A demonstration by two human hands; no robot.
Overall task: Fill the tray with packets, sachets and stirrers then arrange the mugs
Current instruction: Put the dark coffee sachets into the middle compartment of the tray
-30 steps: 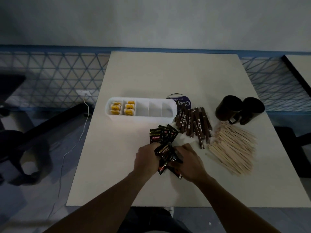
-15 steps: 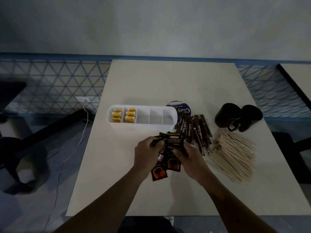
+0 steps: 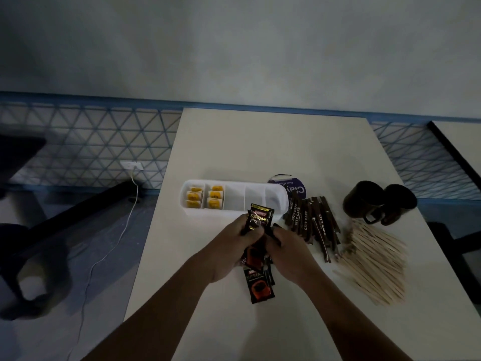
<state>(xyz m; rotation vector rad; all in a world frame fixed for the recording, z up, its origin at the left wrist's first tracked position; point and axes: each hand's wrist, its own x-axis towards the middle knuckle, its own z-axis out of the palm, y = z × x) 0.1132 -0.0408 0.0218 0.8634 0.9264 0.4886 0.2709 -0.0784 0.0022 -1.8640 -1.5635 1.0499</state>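
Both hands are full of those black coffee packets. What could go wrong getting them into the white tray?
The coffee packets are fanned unevenly between the left hand and right hand; the lowest might slip out. The bundle could catch on the tray dividers. The right hand sits near the brown stick sachets and may scatter them.

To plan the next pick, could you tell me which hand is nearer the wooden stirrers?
Right. The right hand lies just left of the stirrers; the left hand is farther left, beyond it.
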